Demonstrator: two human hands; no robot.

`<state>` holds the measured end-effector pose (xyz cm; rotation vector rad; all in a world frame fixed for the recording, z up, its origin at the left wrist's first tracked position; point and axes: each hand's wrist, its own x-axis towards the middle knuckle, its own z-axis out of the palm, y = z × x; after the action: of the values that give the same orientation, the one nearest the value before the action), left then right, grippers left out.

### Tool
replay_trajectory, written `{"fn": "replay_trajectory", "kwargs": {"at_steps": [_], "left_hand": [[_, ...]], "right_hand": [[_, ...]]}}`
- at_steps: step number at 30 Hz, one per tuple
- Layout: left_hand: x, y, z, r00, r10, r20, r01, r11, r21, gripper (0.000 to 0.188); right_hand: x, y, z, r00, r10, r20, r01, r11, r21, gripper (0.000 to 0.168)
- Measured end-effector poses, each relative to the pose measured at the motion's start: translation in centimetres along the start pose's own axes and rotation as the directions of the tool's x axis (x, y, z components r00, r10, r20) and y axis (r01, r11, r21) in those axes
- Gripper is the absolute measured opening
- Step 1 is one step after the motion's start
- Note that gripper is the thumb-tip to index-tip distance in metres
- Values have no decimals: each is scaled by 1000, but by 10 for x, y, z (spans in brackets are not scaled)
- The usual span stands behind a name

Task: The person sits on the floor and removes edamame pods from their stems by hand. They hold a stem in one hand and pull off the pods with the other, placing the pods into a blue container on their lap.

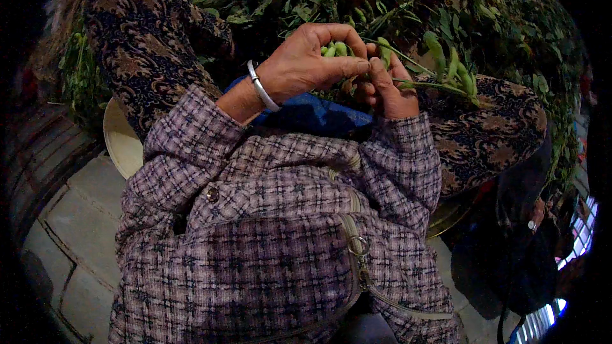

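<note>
My left hand (pixel 318 57), with a silver bangle on its wrist, is curled round several picked green bean pods (pixel 336 49). Its thumb and forefinger meet the fingertips of my right hand (pixel 389 83). Between the right fingers runs a green plant stem (pixel 430 84), and one pod stands up beside them. Further right, a cluster of plump green pods (pixel 463 76) hangs on the stems above my patterned trouser leg. The fingers hide part of the stems.
Heaped leafy bean plants (pixel 306 0) lie beyond my knees. A blue thing (pixel 315 112) is between my legs. A pale round basin (pixel 122 138) stands at the left on paving (pixel 91 220). At the lower right is another person's dark-clothed body (pixel 511 248).
</note>
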<state>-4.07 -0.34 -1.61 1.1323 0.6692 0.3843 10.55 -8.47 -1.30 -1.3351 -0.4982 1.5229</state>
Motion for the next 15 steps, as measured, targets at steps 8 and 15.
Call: {"fn": "replay_trajectory", "kwargs": {"at_steps": [8, 15], "left_hand": [[-2, -6, 9, 998, 59, -29, -63, 983, -175, 11], [1, -13, 17, 996, 78, -53, -83, 991, -106, 12]], "right_hand": [[6, 10, -6, 999, 38, 9, -39, 936, 349, 36], [13, 16, -10, 995, -50, -83, 56, 996, 74, 32]]}}
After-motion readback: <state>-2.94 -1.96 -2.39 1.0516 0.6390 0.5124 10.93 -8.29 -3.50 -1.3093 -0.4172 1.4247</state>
